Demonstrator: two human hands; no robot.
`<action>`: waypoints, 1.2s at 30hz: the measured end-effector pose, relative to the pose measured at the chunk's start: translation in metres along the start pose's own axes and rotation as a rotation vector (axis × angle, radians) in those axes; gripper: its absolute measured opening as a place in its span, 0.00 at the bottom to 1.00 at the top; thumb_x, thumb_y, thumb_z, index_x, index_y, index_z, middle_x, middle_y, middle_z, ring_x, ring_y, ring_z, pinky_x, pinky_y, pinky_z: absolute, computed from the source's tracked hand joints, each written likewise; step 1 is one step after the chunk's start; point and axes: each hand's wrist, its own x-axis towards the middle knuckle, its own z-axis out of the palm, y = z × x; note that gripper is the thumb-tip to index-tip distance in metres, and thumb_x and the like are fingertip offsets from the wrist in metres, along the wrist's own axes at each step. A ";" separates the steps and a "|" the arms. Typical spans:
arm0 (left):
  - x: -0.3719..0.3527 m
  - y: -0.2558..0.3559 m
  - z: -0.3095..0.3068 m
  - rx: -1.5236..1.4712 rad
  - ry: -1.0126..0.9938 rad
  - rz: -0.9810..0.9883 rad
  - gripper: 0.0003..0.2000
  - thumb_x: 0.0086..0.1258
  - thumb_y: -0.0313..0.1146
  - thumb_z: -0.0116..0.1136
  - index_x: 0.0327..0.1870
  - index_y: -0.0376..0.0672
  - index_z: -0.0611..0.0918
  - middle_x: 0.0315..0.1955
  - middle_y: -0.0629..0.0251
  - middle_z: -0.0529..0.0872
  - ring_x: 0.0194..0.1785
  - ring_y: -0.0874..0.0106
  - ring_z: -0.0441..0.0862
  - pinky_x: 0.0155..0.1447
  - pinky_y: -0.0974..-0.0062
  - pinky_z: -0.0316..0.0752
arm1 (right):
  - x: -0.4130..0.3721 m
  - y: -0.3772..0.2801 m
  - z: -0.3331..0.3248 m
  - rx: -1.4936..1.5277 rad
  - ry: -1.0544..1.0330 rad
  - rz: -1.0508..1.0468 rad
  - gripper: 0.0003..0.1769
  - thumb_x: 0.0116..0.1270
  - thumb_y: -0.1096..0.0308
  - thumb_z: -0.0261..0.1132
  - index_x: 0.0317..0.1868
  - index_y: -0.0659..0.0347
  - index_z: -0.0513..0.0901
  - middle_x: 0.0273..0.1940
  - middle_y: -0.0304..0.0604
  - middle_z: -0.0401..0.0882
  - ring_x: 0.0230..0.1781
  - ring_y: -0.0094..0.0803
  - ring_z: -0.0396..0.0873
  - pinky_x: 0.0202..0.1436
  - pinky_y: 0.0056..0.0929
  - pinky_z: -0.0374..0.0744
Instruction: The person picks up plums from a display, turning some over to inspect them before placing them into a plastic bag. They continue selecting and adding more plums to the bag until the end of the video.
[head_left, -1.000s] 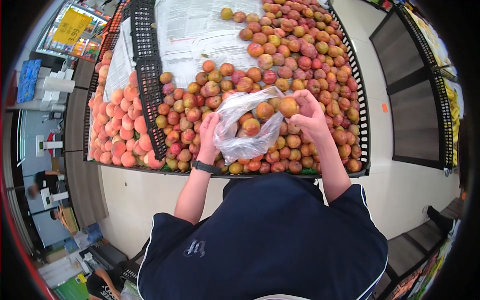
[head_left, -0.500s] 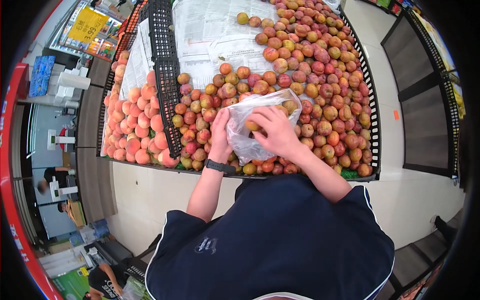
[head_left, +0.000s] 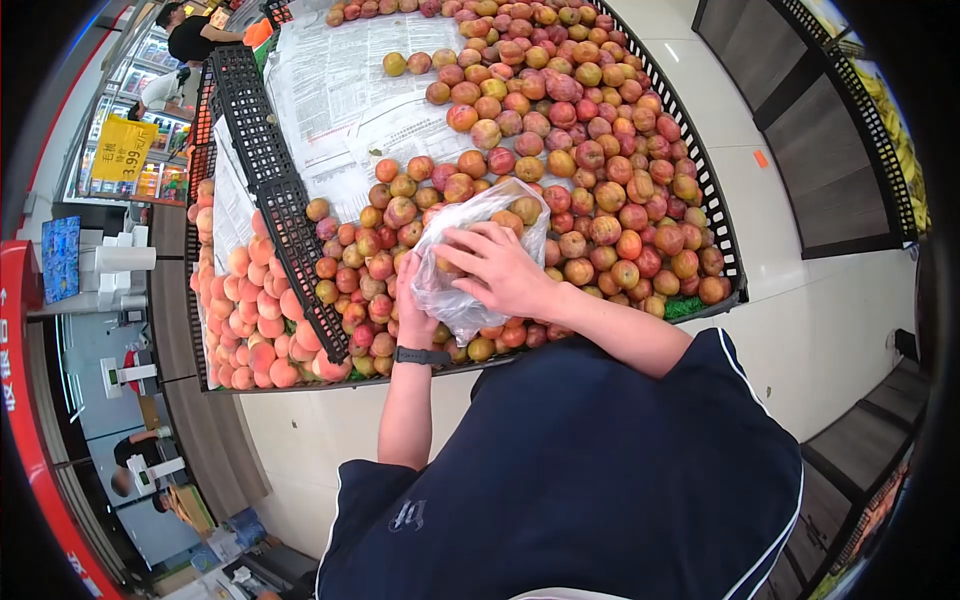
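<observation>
A clear plastic bag (head_left: 467, 318) hangs over the near part of the plum pile, with a few plums (head_left: 524, 209) showing inside its far end. My left hand (head_left: 411, 298), a dark band on its wrist, grips the bag's left side. Over the bag's mouth reaches my right hand (head_left: 508, 268), its fingers curled around a plum that is mostly hidden beneath them. Loose plums (head_left: 590, 155), red to yellow-green, surround both hands in the black crate (head_left: 722, 262).
Left of a black crate divider (head_left: 262, 150) lie peaches (head_left: 262, 325). Newspaper (head_left: 345, 95) lines the crate behind the plums. A yellow price sign (head_left: 124, 149) stands at far left, and a dark display stand (head_left: 820, 150) across the aisle. People (head_left: 200, 38) are in the background.
The whole view has swung, so crate and hands sit farther left and my torso has turned. My right hand's fingers have moved left over the bag, covering more of the plum. My left hand keeps the bag.
</observation>
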 end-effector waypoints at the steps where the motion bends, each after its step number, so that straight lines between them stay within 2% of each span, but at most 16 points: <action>1: -0.001 0.000 0.002 -0.003 -0.008 0.003 0.14 0.82 0.36 0.48 0.61 0.39 0.76 0.56 0.61 0.83 0.57 0.71 0.82 0.60 0.69 0.78 | 0.001 0.002 -0.005 0.043 0.062 -0.014 0.27 0.60 0.71 0.70 0.62 0.55 0.80 0.60 0.42 0.77 0.59 0.43 0.74 0.62 0.44 0.72; 5: -0.003 0.002 0.010 0.008 0.087 -0.027 0.14 0.82 0.36 0.49 0.60 0.38 0.77 0.54 0.61 0.84 0.57 0.71 0.82 0.61 0.70 0.78 | 0.002 0.019 -0.043 0.112 0.234 0.031 0.16 0.62 0.74 0.68 0.51 0.59 0.85 0.51 0.46 0.80 0.53 0.44 0.77 0.57 0.40 0.77; 7: -0.003 0.001 0.009 0.014 0.084 -0.020 0.14 0.81 0.36 0.50 0.60 0.38 0.77 0.54 0.61 0.85 0.57 0.72 0.83 0.60 0.71 0.79 | -0.008 0.031 -0.067 0.091 0.308 0.170 0.12 0.61 0.76 0.68 0.46 0.60 0.86 0.45 0.46 0.80 0.48 0.44 0.78 0.52 0.38 0.78; 9: -0.001 -0.001 0.002 -0.006 0.092 -0.038 0.15 0.81 0.37 0.51 0.60 0.38 0.77 0.54 0.61 0.85 0.57 0.71 0.83 0.60 0.71 0.79 | -0.024 0.047 -0.084 0.169 0.277 0.436 0.10 0.60 0.78 0.67 0.43 0.61 0.85 0.40 0.44 0.78 0.46 0.44 0.77 0.50 0.37 0.77; 12: 0.000 -0.001 0.003 -0.024 0.095 -0.044 0.15 0.81 0.37 0.52 0.60 0.39 0.77 0.55 0.61 0.84 0.57 0.71 0.83 0.62 0.70 0.79 | -0.050 0.069 -0.104 -0.148 0.109 0.304 0.11 0.58 0.77 0.67 0.43 0.59 0.84 0.41 0.43 0.77 0.49 0.43 0.76 0.53 0.40 0.74; 15: -0.001 0.000 0.003 -0.015 0.100 -0.056 0.15 0.81 0.37 0.52 0.60 0.38 0.77 0.55 0.61 0.84 0.57 0.70 0.83 0.62 0.69 0.79 | -0.063 0.062 -0.107 -0.288 -0.107 0.269 0.14 0.54 0.73 0.68 0.44 0.57 0.84 0.45 0.42 0.77 0.55 0.43 0.73 0.59 0.45 0.70; 16: -0.001 0.000 0.003 -0.011 0.102 -0.059 0.15 0.81 0.37 0.52 0.61 0.38 0.77 0.56 0.61 0.84 0.58 0.70 0.83 0.63 0.69 0.79 | -0.067 0.063 -0.099 -0.306 -0.144 0.231 0.21 0.52 0.69 0.69 0.49 0.56 0.82 0.49 0.42 0.76 0.59 0.43 0.70 0.63 0.52 0.65; 20: 0.000 0.000 0.004 -0.049 0.113 -0.090 0.15 0.81 0.36 0.52 0.61 0.38 0.77 0.56 0.60 0.84 0.58 0.69 0.83 0.62 0.68 0.80 | -0.063 0.054 -0.079 -0.468 -0.339 0.212 0.29 0.51 0.67 0.70 0.57 0.55 0.80 0.50 0.42 0.75 0.60 0.45 0.69 0.65 0.57 0.64; 29: 0.002 -0.003 -0.005 -0.059 0.123 -0.074 0.15 0.80 0.36 0.52 0.61 0.38 0.77 0.56 0.60 0.84 0.58 0.69 0.83 0.61 0.68 0.80 | -0.063 0.057 -0.072 -0.451 -0.353 0.174 0.30 0.54 0.67 0.71 0.60 0.54 0.78 0.50 0.36 0.80 0.59 0.42 0.70 0.66 0.55 0.63; 32: 0.001 -0.001 -0.001 -0.049 0.124 -0.070 0.15 0.80 0.35 0.52 0.61 0.38 0.77 0.56 0.60 0.84 0.58 0.69 0.83 0.61 0.68 0.80 | -0.063 0.059 -0.070 -0.434 -0.384 0.189 0.31 0.52 0.68 0.72 0.60 0.55 0.78 0.52 0.38 0.81 0.60 0.42 0.70 0.66 0.52 0.62; 35: -0.001 0.000 0.002 -0.032 0.109 -0.065 0.15 0.80 0.35 0.52 0.60 0.38 0.77 0.56 0.61 0.84 0.57 0.70 0.83 0.61 0.69 0.80 | -0.057 0.058 -0.078 -0.347 -0.362 0.202 0.27 0.53 0.68 0.71 0.55 0.57 0.78 0.45 0.39 0.81 0.57 0.41 0.72 0.65 0.52 0.62; 36: 0.000 0.000 0.002 -0.029 0.108 -0.063 0.14 0.80 0.35 0.52 0.60 0.38 0.77 0.56 0.61 0.84 0.57 0.70 0.83 0.61 0.69 0.80 | -0.056 0.056 -0.080 -0.299 -0.290 0.252 0.25 0.53 0.69 0.71 0.54 0.57 0.77 0.45 0.39 0.81 0.56 0.39 0.73 0.65 0.51 0.63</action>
